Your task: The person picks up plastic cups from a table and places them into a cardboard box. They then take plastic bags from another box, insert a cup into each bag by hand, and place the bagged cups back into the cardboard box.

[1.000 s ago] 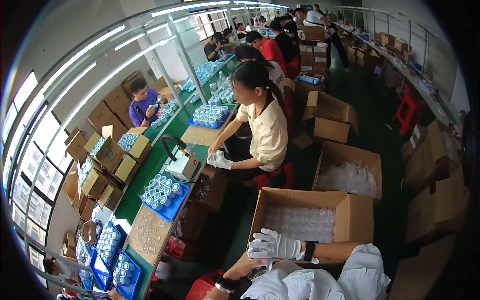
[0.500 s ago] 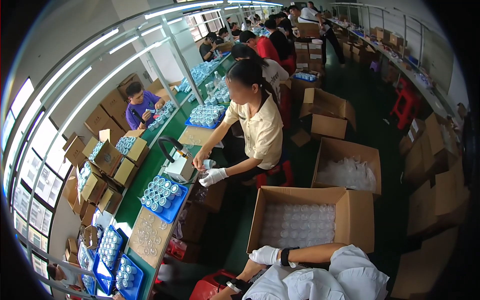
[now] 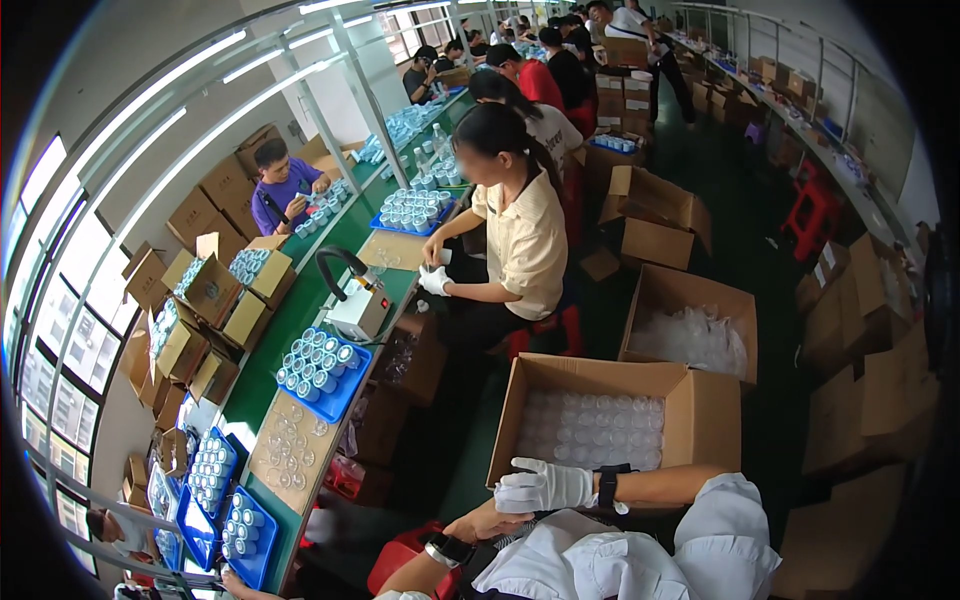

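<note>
At the bottom, my two hands meet in front of my white clothing. My right hand wears a white glove and a black wristband, and its fingers are curled over the end of my left hand. My left hand is bare, with a watch on the wrist; its fingertips are hidden under the glove. Whether anything is between the hands I cannot make out. Just beyond them stands an open cardboard box with rows of clear, round plastic pieces in it.
Behind that box is another carton holding clear plastic bags. On the left, a long green workbench carries blue trays of light-blue-and-white tubs and clear rings. A seated co-worker works there. A red stool stands near my left arm.
My hands have risen slightly and come together more closely, the gloved one now over the bare one. The co-worker's hands have moved farther back along the bench with a small white item.
</note>
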A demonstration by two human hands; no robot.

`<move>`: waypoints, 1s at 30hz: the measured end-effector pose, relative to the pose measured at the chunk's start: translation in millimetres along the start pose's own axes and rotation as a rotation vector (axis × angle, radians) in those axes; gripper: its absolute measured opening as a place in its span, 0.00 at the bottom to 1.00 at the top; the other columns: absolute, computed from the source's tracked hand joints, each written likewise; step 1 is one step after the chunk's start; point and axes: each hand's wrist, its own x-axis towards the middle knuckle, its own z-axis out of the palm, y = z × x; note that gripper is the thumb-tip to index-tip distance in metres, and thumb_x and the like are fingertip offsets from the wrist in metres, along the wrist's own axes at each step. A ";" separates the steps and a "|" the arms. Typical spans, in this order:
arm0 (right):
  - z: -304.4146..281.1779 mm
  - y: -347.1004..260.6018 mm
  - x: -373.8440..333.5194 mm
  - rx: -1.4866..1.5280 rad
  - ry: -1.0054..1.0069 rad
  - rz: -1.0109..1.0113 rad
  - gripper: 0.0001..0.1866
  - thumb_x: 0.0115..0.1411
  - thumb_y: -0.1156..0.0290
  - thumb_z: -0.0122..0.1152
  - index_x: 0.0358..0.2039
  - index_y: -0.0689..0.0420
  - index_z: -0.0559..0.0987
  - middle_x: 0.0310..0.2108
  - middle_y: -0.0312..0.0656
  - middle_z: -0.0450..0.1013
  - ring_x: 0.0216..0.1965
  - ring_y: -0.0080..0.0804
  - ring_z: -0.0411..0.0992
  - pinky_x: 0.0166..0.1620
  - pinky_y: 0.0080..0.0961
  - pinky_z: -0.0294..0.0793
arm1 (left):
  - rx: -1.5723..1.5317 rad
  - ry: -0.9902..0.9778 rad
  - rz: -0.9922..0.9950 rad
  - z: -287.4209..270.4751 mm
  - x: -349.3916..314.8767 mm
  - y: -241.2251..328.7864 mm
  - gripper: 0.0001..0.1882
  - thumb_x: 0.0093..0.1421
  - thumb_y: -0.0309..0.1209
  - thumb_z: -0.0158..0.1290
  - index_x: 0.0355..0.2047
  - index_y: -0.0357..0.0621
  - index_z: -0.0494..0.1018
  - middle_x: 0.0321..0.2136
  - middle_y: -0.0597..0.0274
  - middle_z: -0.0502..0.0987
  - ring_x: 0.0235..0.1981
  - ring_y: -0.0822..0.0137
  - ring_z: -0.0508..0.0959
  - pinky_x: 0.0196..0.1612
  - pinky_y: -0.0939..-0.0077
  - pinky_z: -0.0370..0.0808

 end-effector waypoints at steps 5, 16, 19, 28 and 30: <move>3.6 -13.5 10.7 0.417 -0.362 0.360 0.07 0.45 0.65 0.54 0.21 0.55 0.73 0.21 0.42 0.70 0.19 0.35 0.70 0.22 0.28 0.68 | 0.148 -0.224 -0.130 -1.8 -2.2 7.1 0.06 0.58 0.30 0.50 0.26 0.45 0.67 0.14 0.77 0.53 0.14 0.81 0.52 0.17 0.83 0.47; 50.2 -48.3 -20.7 0.184 -0.334 0.328 0.10 0.48 0.66 0.51 0.16 0.57 0.70 0.14 0.41 0.65 0.14 0.33 0.68 0.16 0.28 0.66 | 0.000 -0.144 -0.366 -46.0 7.1 -36.4 0.06 0.57 0.30 0.51 0.24 0.46 0.70 0.17 0.74 0.64 0.17 0.80 0.62 0.19 0.84 0.58; 72.8 -53.1 -40.0 0.250 -0.383 0.344 0.08 0.49 0.66 0.52 0.19 0.56 0.70 0.16 0.42 0.68 0.16 0.35 0.69 0.16 0.28 0.68 | 0.277 -0.034 -0.154 -44.5 8.3 -59.3 0.06 0.54 0.31 0.53 0.23 0.50 0.67 0.15 0.74 0.60 0.14 0.79 0.58 0.18 0.85 0.52; 100.2 -69.7 -56.8 0.424 -0.634 0.613 0.08 0.50 0.66 0.50 0.18 0.53 0.72 0.14 0.44 0.70 0.18 0.41 0.72 0.18 0.36 0.70 | 0.707 0.403 0.080 -59.8 54.0 -112.8 0.11 0.57 0.26 0.46 0.40 0.44 0.73 0.42 0.64 0.73 0.42 0.68 0.72 0.44 0.79 0.69; 116.1 -71.6 -61.3 0.377 -0.709 0.664 0.09 0.50 0.65 0.50 0.18 0.52 0.73 0.15 0.45 0.71 0.18 0.41 0.72 0.19 0.37 0.69 | 0.811 0.408 0.112 -115.5 71.8 -175.0 0.12 0.56 0.27 0.46 0.41 0.44 0.72 0.42 0.61 0.73 0.43 0.67 0.71 0.46 0.78 0.68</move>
